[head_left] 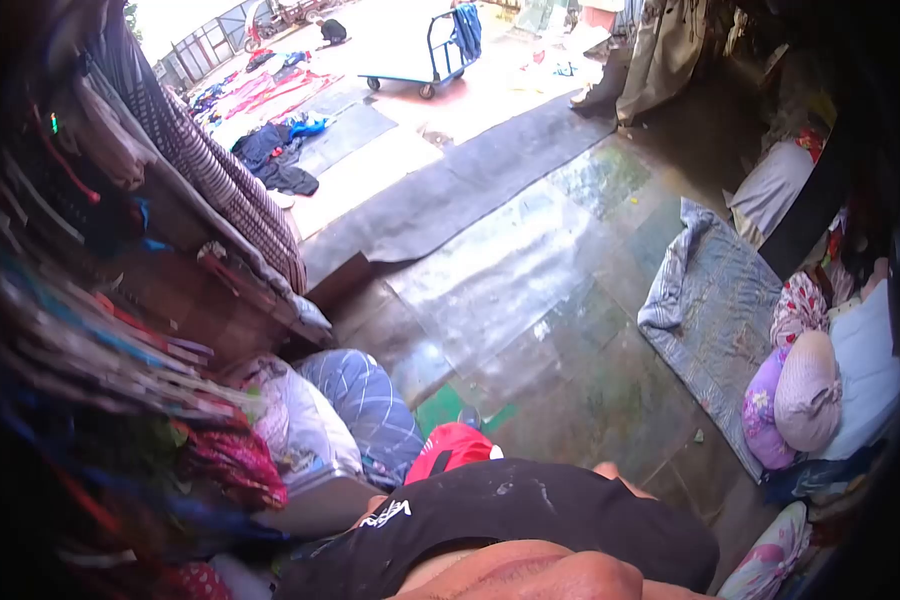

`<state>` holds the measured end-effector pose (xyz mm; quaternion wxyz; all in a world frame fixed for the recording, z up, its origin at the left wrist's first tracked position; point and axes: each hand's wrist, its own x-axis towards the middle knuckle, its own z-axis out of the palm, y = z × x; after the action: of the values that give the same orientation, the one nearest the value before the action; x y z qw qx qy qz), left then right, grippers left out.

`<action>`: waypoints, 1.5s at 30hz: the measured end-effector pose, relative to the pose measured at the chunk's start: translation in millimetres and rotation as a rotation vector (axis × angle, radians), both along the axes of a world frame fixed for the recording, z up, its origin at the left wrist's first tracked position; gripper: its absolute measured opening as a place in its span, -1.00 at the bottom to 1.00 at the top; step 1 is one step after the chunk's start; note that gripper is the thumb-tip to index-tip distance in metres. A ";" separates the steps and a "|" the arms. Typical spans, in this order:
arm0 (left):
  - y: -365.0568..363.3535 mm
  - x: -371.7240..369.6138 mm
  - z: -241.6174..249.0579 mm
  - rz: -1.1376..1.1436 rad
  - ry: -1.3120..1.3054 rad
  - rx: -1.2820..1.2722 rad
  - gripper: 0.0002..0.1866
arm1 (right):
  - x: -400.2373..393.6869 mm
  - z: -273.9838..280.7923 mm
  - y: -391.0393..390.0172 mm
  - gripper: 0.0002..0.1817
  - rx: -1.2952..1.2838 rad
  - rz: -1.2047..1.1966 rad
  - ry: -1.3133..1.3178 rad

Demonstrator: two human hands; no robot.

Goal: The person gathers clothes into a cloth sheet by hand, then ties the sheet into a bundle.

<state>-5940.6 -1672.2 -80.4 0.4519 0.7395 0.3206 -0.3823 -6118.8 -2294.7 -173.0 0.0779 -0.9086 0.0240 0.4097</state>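
Observation:
Neither my left hand nor my right hand can be made out. Bare skin fills the bottom edge, behind a black shirt with white lettering. Small patches of skin peek out past the shirt on both sides, too little to tell which body part they are. Just beyond the shirt lies something bright red, mostly hidden, perhaps cloth. Closest to it on the left is a blue-grey bundle with white lines, beside a pale cloth bundle. What my hands hold, if anything, is hidden.
Hanging cloths line the left. A grey-blue patterned mat lies on the tiled floor at right, beside stuffed bundles. Past a dark floor strip, a platform trolley and spread clothes stand outside.

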 end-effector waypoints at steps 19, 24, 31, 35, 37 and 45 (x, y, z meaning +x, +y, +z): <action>-143.8 493.4 -29.1 0.005 -0.062 0.093 -0.93 | 466.1 -42.4 -124.9 -0.86 0.548 -0.970 -0.330; -178.8 540.6 -6.6 -0.303 0.078 0.227 -0.90 | 640.3 -26.9 -220.1 -0.91 0.522 -1.054 -0.101; -258.9 676.0 -47.0 -0.166 -0.110 0.216 -0.82 | 922.9 22.9 -339.9 -0.94 0.627 -1.416 -0.192; -292.9 787.5 -58.2 -0.230 -0.082 0.073 -0.85 | 1047.3 31.2 -371.0 -0.97 0.642 -1.405 -0.269; -316.5 848.8 -52.8 -0.248 -0.008 0.165 -0.85 | 1095.0 31.2 -366.1 -0.97 0.643 -1.408 -0.244; -349.4 1119.4 -78.2 -0.077 0.117 0.064 -0.85 | 1224.9 -31.0 -363.0 -0.84 0.448 -0.885 -0.014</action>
<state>-4821.3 -2021.6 -158.6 0.3933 0.7417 0.3299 -0.4316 -4893.9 -2657.7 -204.0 0.4378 -0.7750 0.3183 0.3261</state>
